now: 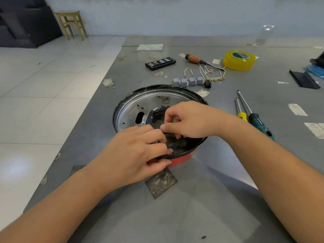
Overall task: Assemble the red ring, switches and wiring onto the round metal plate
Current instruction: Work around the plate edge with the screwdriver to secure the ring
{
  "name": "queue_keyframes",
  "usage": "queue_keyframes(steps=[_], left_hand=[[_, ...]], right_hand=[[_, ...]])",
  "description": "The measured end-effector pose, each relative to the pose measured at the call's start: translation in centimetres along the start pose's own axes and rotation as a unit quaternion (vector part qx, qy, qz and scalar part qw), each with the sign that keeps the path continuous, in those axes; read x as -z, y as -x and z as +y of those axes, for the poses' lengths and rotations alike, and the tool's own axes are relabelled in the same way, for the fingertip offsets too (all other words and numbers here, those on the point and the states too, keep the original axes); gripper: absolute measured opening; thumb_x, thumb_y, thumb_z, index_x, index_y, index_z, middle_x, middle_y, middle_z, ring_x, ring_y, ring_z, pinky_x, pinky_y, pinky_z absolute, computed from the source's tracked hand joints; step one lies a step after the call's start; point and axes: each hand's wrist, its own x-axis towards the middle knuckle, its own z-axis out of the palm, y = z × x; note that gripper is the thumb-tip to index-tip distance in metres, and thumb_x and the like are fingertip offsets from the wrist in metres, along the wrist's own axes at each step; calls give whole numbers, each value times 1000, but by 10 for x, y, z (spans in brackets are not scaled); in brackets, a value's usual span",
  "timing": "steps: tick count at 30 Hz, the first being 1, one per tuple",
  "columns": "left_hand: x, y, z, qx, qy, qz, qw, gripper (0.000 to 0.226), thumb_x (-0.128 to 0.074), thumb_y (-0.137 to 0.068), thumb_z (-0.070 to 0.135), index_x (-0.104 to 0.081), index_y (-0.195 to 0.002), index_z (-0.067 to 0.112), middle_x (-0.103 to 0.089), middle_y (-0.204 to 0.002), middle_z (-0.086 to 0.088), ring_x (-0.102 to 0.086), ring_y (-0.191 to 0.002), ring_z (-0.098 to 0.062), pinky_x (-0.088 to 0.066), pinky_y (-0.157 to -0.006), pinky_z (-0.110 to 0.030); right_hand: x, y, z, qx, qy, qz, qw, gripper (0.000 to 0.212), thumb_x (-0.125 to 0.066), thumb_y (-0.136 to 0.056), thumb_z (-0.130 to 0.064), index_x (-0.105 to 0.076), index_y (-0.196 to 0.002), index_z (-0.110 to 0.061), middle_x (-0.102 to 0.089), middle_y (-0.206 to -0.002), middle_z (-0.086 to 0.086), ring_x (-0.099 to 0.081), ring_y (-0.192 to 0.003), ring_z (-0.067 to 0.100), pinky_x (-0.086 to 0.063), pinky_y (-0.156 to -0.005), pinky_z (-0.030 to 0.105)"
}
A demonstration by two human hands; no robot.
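The round metal plate (pixel 133 109) with a black rim lies on the grey table, resting on the red ring (pixel 180 159), which shows under its near edge. Black tape or film (pixel 156 116) covers the plate's middle. My left hand (pixel 135 151) grips the near rim, thumb under it, fingers pinching the black material. My right hand (pixel 189 120) rests inside the plate, fingertips pinching the same black material. Several grey switches (pixel 188 81) stand in a row behind the plate, beside white wires with brass terminals (pixel 210 73).
A black bit case (pixel 160 63), a wooden-handled tool (pixel 196 59) and a yellow tape roll (pixel 239 60) lie at the back. Two screwdrivers (pixel 252 113) lie right of the plate. A dark metal square (pixel 160 184) sits near the plate. The table's left edge (pixel 98 102) drops to the tiled floor.
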Motion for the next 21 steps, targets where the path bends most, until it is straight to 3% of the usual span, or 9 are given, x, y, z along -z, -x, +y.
queue_keyframes(steps=[4, 8, 10, 13, 16, 21], left_hand=[[2, -1, 3, 0, 5, 9, 1000, 25, -68, -96, 42, -78, -91, 20, -70, -97, 3, -62, -79, -21, -52, -64, -36], [2, -2, 4, 6, 5, 23, 1000, 28, -67, -97, 42, -76, -85, 18, -69, -94, 3, -61, -76, -21, -50, -62, -35], [2, -3, 5, 13, 3, 27, 1000, 29, -65, -97, 42, -75, -84, 19, -69, -93, 4, -61, -76, -21, -49, -63, -33], [1, -5, 3, 26, 1, 24, 999, 31, -62, -96, 46, -76, -85, 20, -68, -93, 6, -60, -75, -19, -49, -61, -33], [0, -10, -3, 46, 17, 17, 999, 36, -59, -94, 49, -77, -87, 20, -68, -94, 5, -62, -77, -21, -54, -60, -37], [-2, -21, -19, 82, 25, -8, 996, 37, -62, -92, 51, -79, -90, 19, -68, -95, 3, -63, -81, -26, -53, -67, -44]], right_hand=[[-7, 11, 12, 26, -50, 175, 983, 15, -63, -97, -40, -66, -92, -25, -67, -75, -11, -61, -74, 2, -46, -67, 21], [-7, 27, 36, 12, -95, 376, 922, 9, -62, -97, -33, -64, -93, -25, -64, -84, -15, -58, -84, 2, -42, -69, 9], [-7, 37, 59, -39, -60, 426, 902, 11, -58, -98, -34, -63, -97, -25, -63, -89, -13, -58, -84, 6, -46, -72, 18], [-15, 53, 94, -178, 57, 420, 888, 16, -54, -99, -33, -62, -105, -20, -65, -106, 2, -59, -99, 26, -51, -81, 40], [-28, 63, 110, -296, 171, 347, 873, 25, -53, -98, -28, -62, -116, -13, -62, -120, 13, -56, -108, 38, -48, -83, 43], [-35, 60, 106, -329, 200, 308, 870, 22, -52, -99, -22, -60, -113, -7, -58, -118, 17, -54, -105, 37, -46, -79, 41]])
